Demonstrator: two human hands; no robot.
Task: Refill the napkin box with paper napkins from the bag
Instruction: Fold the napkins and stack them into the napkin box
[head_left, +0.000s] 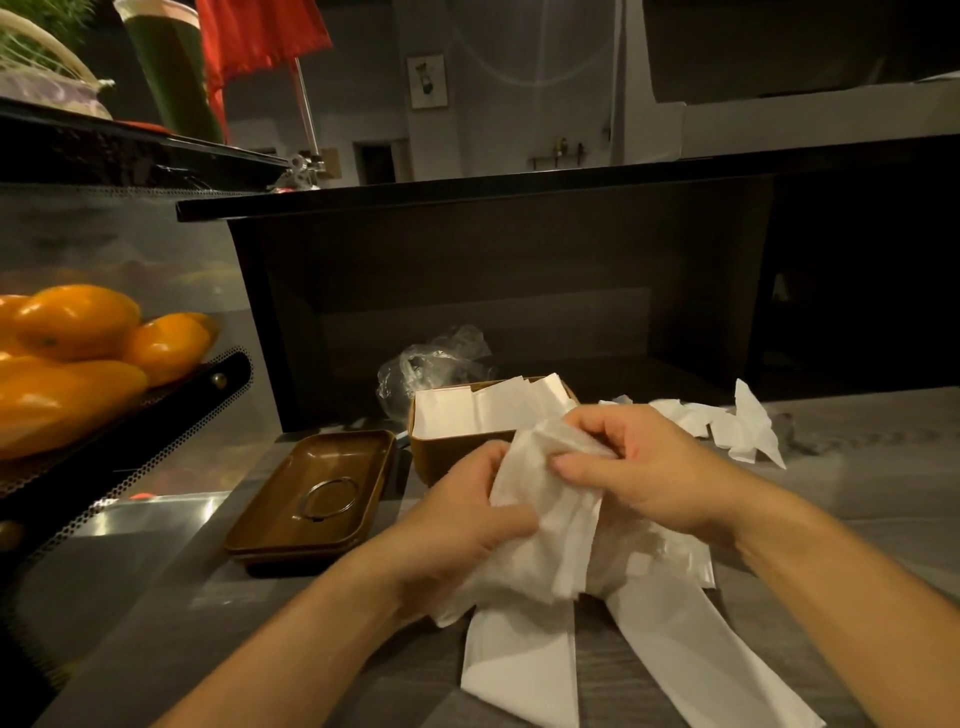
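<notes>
Both hands grip one crumpled napkin (545, 499): left hand (467, 519) at 8 o'clock of it, right hand (654, 467) at 2. Napkin box (452, 452) just behind, already holding sheets; bag (431, 364) at its 11. Risk: thin paper tears or goes in bunched, jamming the stack. Grey woodgrain counter (857, 467), dim room.

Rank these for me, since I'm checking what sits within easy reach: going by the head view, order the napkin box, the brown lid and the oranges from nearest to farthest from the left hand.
From the left hand:
1. Napkin box, just beyond the fingers, already holding napkins.
2. Brown lid, upside down on the counter to the left.
3. Oranges, far left on the perforated tray.
</notes>
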